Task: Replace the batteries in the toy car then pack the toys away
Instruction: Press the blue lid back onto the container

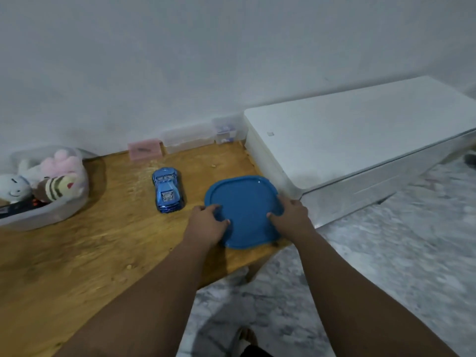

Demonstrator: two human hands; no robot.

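Observation:
A shiny blue toy car stands on the wooden table, just left of a blue plastic lid that lies flat near the table's right edge. My left hand grips the lid's left rim, thumb on top. My right hand holds the lid's right rim the same way. At the far left a clear plastic tub holds several plush toys.
A white box-shaped appliance sits right of the table, close to the lid. Small clear boxes and a pink box line the wall behind the table. Marbled floor lies beyond the table's right edge.

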